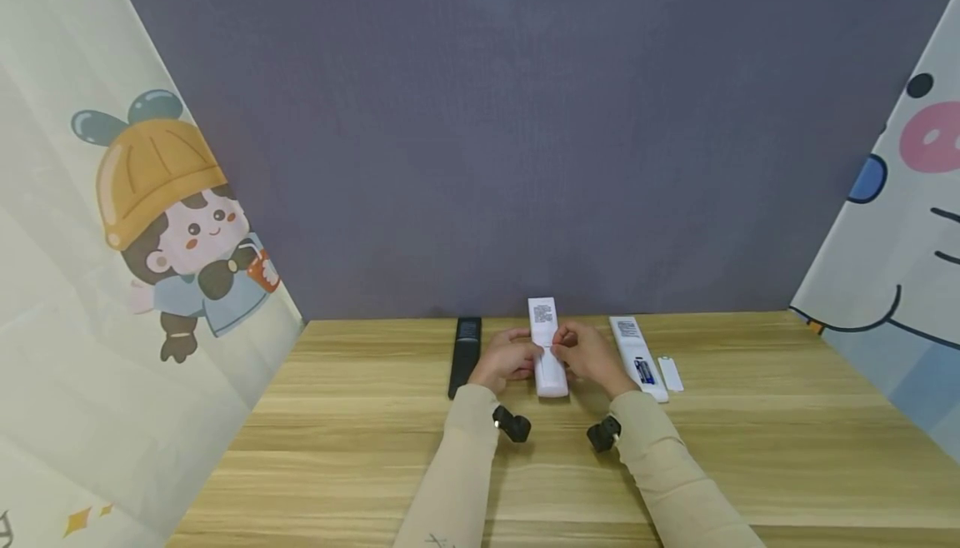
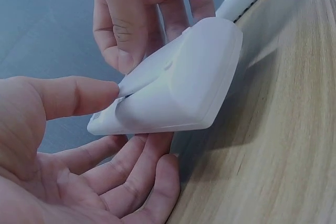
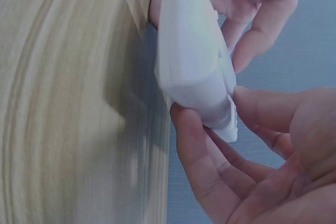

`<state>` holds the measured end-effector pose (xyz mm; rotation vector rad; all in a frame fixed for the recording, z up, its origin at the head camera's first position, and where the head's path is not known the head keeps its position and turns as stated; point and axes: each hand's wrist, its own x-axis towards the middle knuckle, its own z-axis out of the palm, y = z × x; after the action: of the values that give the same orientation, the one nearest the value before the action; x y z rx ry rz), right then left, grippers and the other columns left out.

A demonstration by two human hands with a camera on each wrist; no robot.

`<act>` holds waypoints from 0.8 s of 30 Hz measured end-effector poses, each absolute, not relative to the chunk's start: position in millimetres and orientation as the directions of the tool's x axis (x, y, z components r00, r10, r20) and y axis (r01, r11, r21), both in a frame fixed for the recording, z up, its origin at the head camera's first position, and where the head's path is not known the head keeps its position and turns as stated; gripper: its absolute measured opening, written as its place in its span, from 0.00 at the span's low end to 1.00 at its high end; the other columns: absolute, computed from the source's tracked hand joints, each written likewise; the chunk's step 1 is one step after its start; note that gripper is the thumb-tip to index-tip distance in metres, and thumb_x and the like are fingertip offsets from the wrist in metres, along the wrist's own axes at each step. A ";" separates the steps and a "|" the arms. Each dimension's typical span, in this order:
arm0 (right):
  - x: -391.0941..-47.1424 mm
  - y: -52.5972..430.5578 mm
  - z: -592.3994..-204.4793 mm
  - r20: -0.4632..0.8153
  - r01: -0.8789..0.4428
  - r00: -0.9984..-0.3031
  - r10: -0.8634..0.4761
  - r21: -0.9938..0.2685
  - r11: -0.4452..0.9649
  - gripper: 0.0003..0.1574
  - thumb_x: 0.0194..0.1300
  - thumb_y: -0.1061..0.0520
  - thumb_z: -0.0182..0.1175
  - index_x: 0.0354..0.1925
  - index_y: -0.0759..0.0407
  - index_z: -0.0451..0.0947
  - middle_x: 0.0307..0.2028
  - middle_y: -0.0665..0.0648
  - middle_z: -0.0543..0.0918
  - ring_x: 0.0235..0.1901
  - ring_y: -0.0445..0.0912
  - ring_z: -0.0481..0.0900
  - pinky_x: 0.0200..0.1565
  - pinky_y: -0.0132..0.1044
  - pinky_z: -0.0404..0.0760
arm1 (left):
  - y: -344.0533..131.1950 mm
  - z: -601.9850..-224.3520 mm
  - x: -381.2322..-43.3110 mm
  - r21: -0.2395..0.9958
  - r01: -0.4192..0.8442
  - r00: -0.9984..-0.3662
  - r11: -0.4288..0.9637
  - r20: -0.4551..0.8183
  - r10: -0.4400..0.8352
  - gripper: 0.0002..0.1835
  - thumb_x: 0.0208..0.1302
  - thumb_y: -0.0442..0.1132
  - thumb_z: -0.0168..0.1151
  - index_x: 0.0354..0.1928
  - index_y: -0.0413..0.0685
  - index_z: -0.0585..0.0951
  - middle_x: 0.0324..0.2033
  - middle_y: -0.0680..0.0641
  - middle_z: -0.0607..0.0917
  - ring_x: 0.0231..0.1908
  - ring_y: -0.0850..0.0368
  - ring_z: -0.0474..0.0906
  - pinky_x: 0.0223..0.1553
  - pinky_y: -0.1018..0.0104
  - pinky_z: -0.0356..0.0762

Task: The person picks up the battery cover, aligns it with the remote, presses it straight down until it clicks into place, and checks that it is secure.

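A white remote control (image 1: 551, 377) is held back side up between both hands, tilted over the wooden table. My left hand (image 1: 510, 358) grips it from the left, thumb on top and fingers curled underneath. From the other side my right hand (image 1: 588, 356) holds it, with thumb at the back's surface and fingers beneath, as the right wrist view shows. In the left wrist view a battery cover (image 2: 152, 71) has a dark gap along its edge, right by the left thumb. The inside of the battery compartment is hidden.
To the left lies a black remote control (image 1: 466, 356). On the right, a second white remote control (image 1: 630, 340) lies with its compartment uncovered, showing blue batteries (image 1: 644, 371). Its loose white cover (image 1: 671, 374) is beside it. A grey wall (image 1: 480, 156) stands behind the table (image 1: 337, 448).
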<state>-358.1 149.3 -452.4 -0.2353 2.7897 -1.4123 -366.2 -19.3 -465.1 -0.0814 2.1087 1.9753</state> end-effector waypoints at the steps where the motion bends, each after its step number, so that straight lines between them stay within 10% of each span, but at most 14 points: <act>1: -358.2 149.4 -452.4 0.063 -0.131 -0.989 -0.137 -0.801 0.585 0.04 0.69 0.63 0.63 0.38 0.60 0.76 0.43 0.66 0.87 0.29 0.48 0.83 0.27 0.38 0.84 | -19.1 -464.9 -366.0 0.974 -0.212 -0.967 0.077 -0.220 0.128 0.30 0.60 0.32 0.66 0.66 0.43 0.75 0.29 0.50 0.85 0.31 0.59 0.82 0.38 0.65 0.83; 24: -358.5 152.7 -452.8 0.081 -0.149 -0.987 -0.136 -0.761 0.631 0.03 0.68 0.62 0.63 0.37 0.59 0.77 0.39 0.61 0.86 0.27 0.46 0.81 0.27 0.35 0.80 | -13.7 -464.5 -364.3 0.976 -0.202 -0.973 0.081 -0.210 0.100 0.30 0.61 0.31 0.66 0.67 0.43 0.75 0.27 0.52 0.83 0.29 0.61 0.79 0.34 0.68 0.80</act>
<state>-358.5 152.7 -452.8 -0.2496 2.8513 -1.3332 -364.3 -13.7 -464.5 -0.1030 2.1339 1.9871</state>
